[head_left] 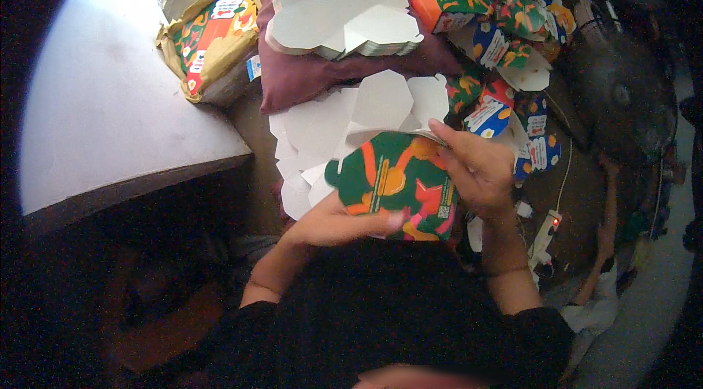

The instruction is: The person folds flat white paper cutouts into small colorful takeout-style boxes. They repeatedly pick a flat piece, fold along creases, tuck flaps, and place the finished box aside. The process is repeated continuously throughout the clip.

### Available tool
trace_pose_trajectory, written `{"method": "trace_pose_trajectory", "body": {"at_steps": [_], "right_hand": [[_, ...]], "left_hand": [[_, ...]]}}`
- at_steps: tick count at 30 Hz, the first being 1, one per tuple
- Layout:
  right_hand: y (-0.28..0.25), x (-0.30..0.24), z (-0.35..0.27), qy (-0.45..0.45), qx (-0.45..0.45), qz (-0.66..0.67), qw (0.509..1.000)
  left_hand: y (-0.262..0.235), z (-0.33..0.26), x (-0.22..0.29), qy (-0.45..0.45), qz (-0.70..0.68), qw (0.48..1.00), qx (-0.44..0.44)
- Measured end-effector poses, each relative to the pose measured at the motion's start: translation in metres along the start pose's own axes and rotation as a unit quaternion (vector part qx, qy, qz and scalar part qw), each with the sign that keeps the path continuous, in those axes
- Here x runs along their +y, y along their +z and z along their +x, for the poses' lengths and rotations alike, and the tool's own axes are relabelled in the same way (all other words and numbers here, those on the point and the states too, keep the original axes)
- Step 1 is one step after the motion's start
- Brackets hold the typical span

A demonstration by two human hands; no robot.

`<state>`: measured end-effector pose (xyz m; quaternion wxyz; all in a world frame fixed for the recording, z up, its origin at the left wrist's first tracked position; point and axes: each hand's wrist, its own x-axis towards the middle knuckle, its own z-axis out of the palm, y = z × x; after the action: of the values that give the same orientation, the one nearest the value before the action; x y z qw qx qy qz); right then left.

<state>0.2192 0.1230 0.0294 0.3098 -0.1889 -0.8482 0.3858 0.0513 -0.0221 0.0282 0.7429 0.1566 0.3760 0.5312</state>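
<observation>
Carton blank [395, 184]: printed face up, long axis running left hand to right hand
Left hand [337, 224]: pinching its lower edge
Right hand [476, 173]: clasping its right end

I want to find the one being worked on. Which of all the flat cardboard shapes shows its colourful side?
The flat carton blank held between the left hand and right hand. It shows green, orange and pink print; the loose blanks behind it lie white side up.

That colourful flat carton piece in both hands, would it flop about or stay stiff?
The flat printed carton blank is probably fairly stiff yet bendable: it spans between the left hand and right hand without drooping. It is likely light, being thin sheet.
</observation>
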Motion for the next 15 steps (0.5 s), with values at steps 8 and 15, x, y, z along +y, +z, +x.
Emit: {"method": "trace_pose_trajectory", "body": {"at_steps": [8,15], "right_hand": [[-0.012,0.002,0.001,-0.109,-0.165,-0.006,0.980],[-0.011,-0.002,0.003,-0.125,-0.110,-0.023,0.986]], "left_hand": [[0.002,-0.008,0.010,-0.070,0.020,0.996,0.041],[0.001,-0.007,0.009,-0.069,-0.001,0.997,0.019]]}}
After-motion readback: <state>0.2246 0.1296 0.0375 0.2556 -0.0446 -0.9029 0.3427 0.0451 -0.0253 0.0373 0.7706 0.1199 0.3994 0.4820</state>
